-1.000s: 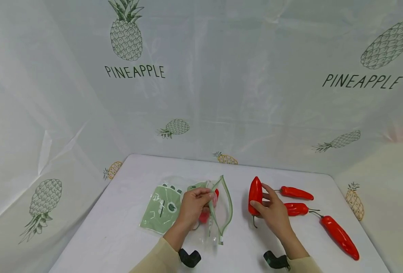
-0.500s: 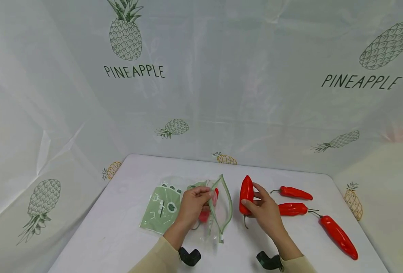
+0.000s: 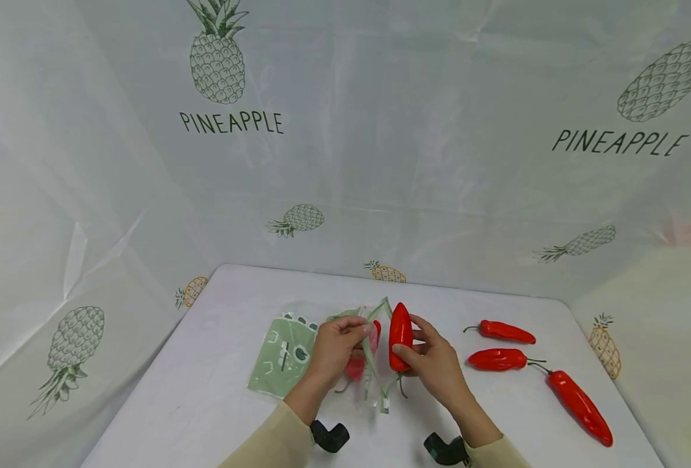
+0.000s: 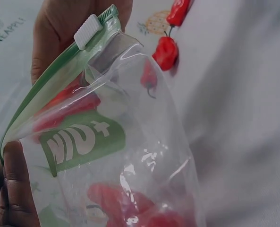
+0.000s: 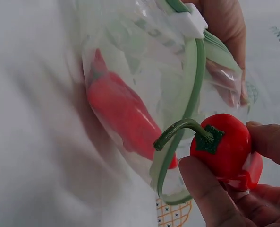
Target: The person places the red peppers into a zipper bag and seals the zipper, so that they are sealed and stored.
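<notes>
My left hand (image 3: 353,335) pinches the green zip rim (image 3: 373,354) of a clear plastic bag (image 3: 286,354) with green print and holds its mouth open above the table. One red pepper (image 3: 355,368) lies inside the bag. My right hand (image 3: 418,344) grips another red pepper (image 3: 400,333) upright, tip up and stem down, right at the bag's mouth. In the right wrist view that pepper (image 5: 222,144) with its curved green stem (image 5: 177,130) touches the zip rim (image 5: 195,80). The left wrist view looks through the bag (image 4: 106,142), with its white slider (image 4: 88,30) at the top.
Three more red peppers (image 3: 500,331) (image 3: 497,359) (image 3: 579,406) lie on the white table (image 3: 205,390) to the right. A pale sheet printed with pineapples (image 3: 216,58) hangs behind and beside the table. Black wrist mounts (image 3: 329,437) (image 3: 444,450) show at the near edge.
My right hand has carried the red pepper leftward from beside the other peppers to the bag's mouth. My left hand kept hold of the rim and shifted slightly right.
</notes>
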The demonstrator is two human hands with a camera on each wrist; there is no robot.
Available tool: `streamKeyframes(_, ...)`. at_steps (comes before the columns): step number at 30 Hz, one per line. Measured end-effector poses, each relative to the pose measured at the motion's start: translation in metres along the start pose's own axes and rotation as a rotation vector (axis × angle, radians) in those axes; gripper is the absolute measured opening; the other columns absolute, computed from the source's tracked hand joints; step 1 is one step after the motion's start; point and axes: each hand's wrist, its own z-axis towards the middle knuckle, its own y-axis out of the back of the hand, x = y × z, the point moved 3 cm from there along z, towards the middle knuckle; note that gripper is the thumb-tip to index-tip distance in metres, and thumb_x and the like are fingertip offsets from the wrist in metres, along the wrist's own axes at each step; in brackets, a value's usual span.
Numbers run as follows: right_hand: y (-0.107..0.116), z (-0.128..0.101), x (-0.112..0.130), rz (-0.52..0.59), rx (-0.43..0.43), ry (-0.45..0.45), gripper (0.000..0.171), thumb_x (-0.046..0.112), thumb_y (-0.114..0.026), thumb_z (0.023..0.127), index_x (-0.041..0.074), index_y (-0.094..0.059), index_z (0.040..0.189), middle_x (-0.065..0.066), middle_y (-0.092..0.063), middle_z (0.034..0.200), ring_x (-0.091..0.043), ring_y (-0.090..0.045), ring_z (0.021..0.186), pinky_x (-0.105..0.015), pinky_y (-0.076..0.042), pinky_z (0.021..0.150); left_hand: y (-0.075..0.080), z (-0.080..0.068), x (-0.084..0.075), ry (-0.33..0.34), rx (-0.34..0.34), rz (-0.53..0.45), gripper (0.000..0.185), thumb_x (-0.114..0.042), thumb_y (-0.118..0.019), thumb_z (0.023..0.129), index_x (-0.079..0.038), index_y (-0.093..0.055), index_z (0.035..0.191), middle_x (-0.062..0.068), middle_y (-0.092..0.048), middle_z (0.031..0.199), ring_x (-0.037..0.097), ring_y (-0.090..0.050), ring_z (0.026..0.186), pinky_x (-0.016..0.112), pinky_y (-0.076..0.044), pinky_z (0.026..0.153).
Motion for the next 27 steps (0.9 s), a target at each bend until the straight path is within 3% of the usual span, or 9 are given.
streamKeyframes(7, -0.009, -0.001, 0.005, 0.019, -0.025, 0.015, 0.078, 0.018, -0.085, 0.090, 0.013, -0.046, 0.157, -0.022, -0.065, 0.137, -0.032, -0.070, 0.106, -0.038, -0.067, 0.065, -0.004, -0.003, -0.002, -0.005, 0.012, 0.023, 0.026, -0.017, -0.077, 0.097, 0.000, -0.076, 0.116, 0.014, -0.077, 0.097, 0.011, -0.071, 0.071, 0.025, -0.064, 0.067)
streamKeyframes(17, -0.013, -0.003, 0.011, 0.027, -0.175, 0.041, 0.081, 0.020, -0.081, 0.095, 0.010, -0.034, 0.161, -0.023, -0.060, 0.139, -0.038, -0.069, 0.113, -0.041, -0.067, 0.072, -0.008, -0.007, 0.000, 0.001, 0.018, 0.067, 0.024, -0.019, -0.077, 0.098, -0.003, -0.078, 0.116, 0.010, -0.078, 0.096, 0.012, -0.073, 0.072, 0.026, -0.064, 0.067)
streamKeyframes(27, -0.034, -0.009, 0.005, 0.112, -0.016, 0.008, 0.076, 0.017, -0.082, 0.093, 0.013, -0.041, 0.157, -0.020, -0.063, 0.132, -0.025, -0.071, 0.099, -0.037, -0.066, 0.060, -0.008, -0.001, -0.007, -0.018, 0.021, 0.070, 0.026, -0.022, -0.077, 0.098, -0.007, -0.078, 0.119, 0.009, -0.077, 0.097, 0.014, -0.075, 0.074, 0.030, -0.066, 0.070)
